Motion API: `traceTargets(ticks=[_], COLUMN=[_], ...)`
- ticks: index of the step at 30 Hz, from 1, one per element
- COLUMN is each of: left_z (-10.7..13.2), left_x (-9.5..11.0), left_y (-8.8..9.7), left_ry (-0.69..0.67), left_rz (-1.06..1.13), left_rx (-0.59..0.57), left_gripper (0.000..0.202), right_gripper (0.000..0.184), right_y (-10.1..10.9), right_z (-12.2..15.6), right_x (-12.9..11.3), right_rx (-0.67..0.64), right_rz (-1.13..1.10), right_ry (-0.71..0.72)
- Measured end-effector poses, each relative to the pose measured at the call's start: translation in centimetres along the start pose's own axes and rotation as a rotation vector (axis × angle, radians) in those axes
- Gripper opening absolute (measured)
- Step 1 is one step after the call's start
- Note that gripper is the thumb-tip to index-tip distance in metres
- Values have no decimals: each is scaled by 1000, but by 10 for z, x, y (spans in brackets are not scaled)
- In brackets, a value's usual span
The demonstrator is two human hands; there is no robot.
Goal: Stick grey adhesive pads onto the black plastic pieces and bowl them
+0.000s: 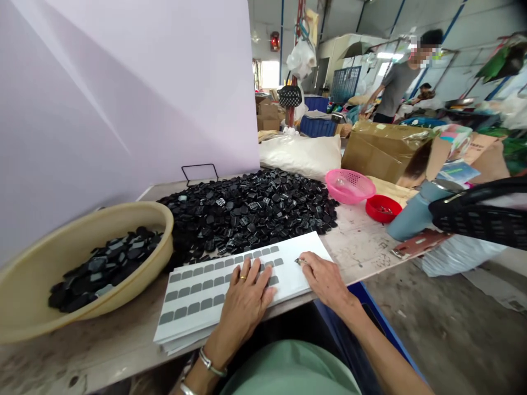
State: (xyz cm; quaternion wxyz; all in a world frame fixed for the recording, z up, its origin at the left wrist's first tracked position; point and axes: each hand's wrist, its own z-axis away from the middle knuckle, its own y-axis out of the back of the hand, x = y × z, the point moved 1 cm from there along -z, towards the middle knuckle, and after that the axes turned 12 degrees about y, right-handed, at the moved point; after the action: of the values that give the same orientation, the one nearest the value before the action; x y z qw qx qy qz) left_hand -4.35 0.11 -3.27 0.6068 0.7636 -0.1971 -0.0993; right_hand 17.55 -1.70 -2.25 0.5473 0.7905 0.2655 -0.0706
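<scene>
1. Head view: a worn table carries a stack of white sheets along its near edge.
2. Just beyond the stack spreads a broad heap of black pieces.
3. To the stack's left stands a cream basin, partly filled with similar black pieces.
4. On the stack's top sheet run three rows of grey rounded marks.
5. Past the stack's right end sits a pink basket, touching or close to the heap (I cannot tell which).
6. The left hand lies palm down on the stack, fingers apart and covering some marks (one finger wears a gold ring).
7. At the stack's right end, the right hand pinches thumb and finger together on something small.
8. Beyond that same end, just beside the basket, is a red bowl.
9. Over the stack's right part, the small pinched thing is too tiny to identify.
</scene>
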Motion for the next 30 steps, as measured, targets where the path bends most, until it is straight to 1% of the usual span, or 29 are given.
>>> traceTargets(ticks=[5,10,15,21,25,30], left_z=[0,-3,-6,-12,-14,-15], left_x=[2,2,2,0,0,1], left_y=[3,5,4,-2,-2,0], left_ry=[35,13,-20,-53,-58,-83], left_rz=[43,51,14,-17,-48,-54], left_rx=[-15,-24,-37,8,6,5], left_gripper=[40,40,43,43,45,45], right_gripper=[25,30,28,26,24,21], right_y=[-8,-11,-4,-1,-2,1], right_z=[5,11,7,8,8,7], right_x=[4,8,16,27,29,29], right_rx=[31,81,100,197,246,259], right_rz=[25,1,-109,-259,-309,-343], right_ry=[31,29,13,23,34,30])
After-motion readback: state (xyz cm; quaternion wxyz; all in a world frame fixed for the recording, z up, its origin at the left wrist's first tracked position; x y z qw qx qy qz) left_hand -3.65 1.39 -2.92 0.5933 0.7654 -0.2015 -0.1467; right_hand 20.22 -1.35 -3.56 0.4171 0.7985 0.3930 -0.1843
